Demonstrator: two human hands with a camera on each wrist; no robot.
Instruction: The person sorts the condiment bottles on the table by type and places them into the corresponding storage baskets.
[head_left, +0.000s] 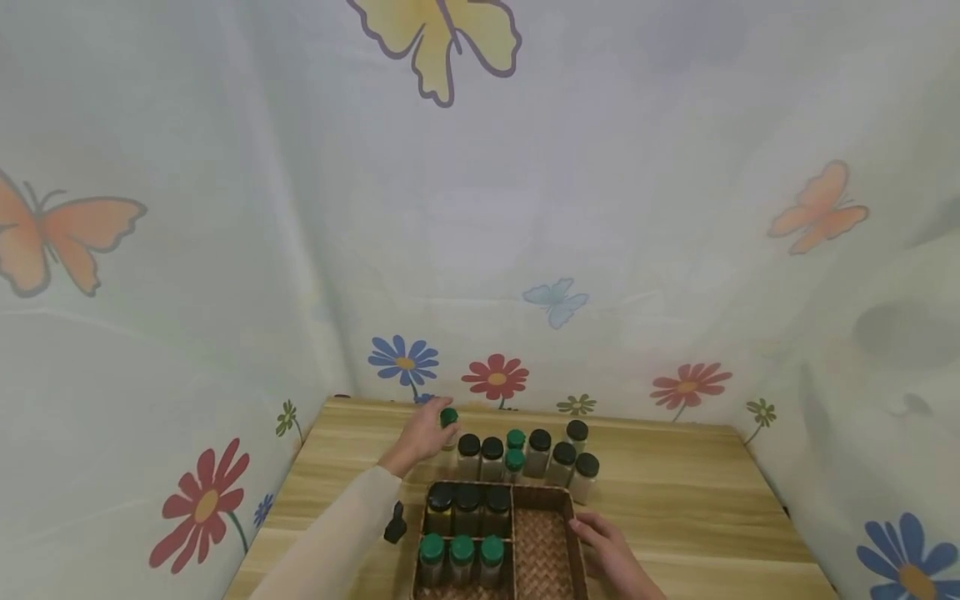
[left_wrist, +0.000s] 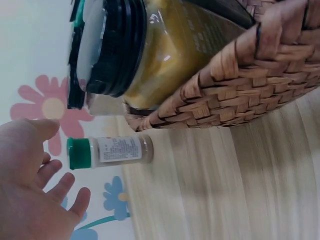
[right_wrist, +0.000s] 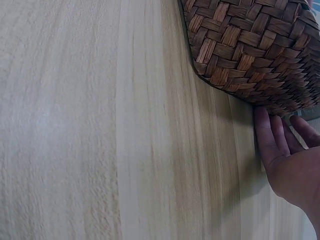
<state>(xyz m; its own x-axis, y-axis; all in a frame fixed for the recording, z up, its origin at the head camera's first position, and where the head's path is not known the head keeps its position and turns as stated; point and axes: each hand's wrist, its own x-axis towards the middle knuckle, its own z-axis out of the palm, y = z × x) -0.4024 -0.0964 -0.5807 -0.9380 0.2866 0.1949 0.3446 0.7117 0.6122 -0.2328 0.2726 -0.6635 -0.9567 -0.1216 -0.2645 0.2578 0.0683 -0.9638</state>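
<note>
My left hand point(head_left: 427, 432) reaches past the basket to a small spice bottle with a green cap point(head_left: 448, 417) at the back. In the left wrist view the fingers of the left hand point(left_wrist: 30, 185) are spread beside the green-capped bottle point(left_wrist: 112, 151), which stands upright on the table. My right hand point(head_left: 606, 546) is at the right side of the woven basket point(head_left: 542, 550). In the right wrist view the nearly straight fingers of the right hand point(right_wrist: 290, 155) touch the low part of the basket wall point(right_wrist: 240, 45). Inside the basket, black-capped jars point(head_left: 467, 504) stand behind green-capped bottles point(head_left: 462, 554).
Behind the basket stand several black-capped jars point(head_left: 539, 442) with two green-capped bottles point(head_left: 514, 461) among them. A small black object point(head_left: 395, 523) shows left of the basket. A printed cloth point(head_left: 480, 250) hangs around the wooden table point(head_left: 690, 500).
</note>
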